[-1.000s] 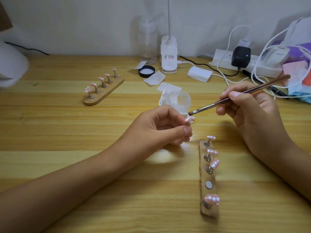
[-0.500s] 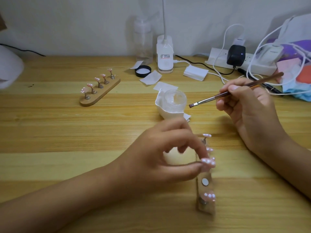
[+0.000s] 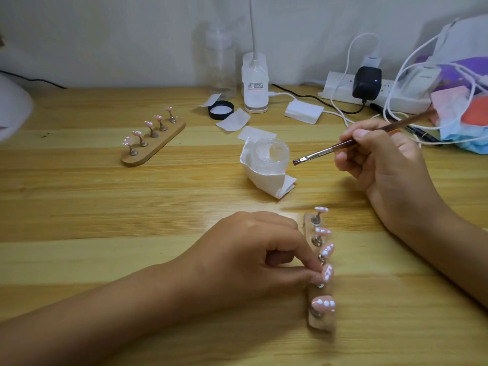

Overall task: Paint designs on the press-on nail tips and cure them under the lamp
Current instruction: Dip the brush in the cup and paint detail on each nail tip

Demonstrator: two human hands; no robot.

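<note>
A wooden nail stand (image 3: pixel 321 322) lies lengthwise near the front, carrying several pink nail tips with white dots. My left hand (image 3: pixel 253 254) pinches the stand of the fourth nail tip (image 3: pixel 328 273) between thumb and forefinger, right on the wooden base. My right hand (image 3: pixel 383 165) holds a thin brown brush (image 3: pixel 343 146) like a pen, its flat tip hovering beside the small clear gel jar (image 3: pixel 270 154). A second wooden stand (image 3: pixel 154 147) with several pink tips sits at the back left. A white lamp body (image 3: pixel 13 112) shows at the left edge.
A folded white tissue (image 3: pixel 269 180) wraps the jar. Behind it lie a black lid (image 3: pixel 220 110), white wipes (image 3: pixel 233 120), a clear pump bottle (image 3: pixel 221 64), a white desk lamp base (image 3: pixel 255 85), a power strip (image 3: pixel 369 93) with chargers and cables, and a face mask (image 3: pixel 464 133).
My left hand carried the painted nail tip down from near the brush and set it onto the empty fourth spot of the near stand. The brush drew back to the right.
</note>
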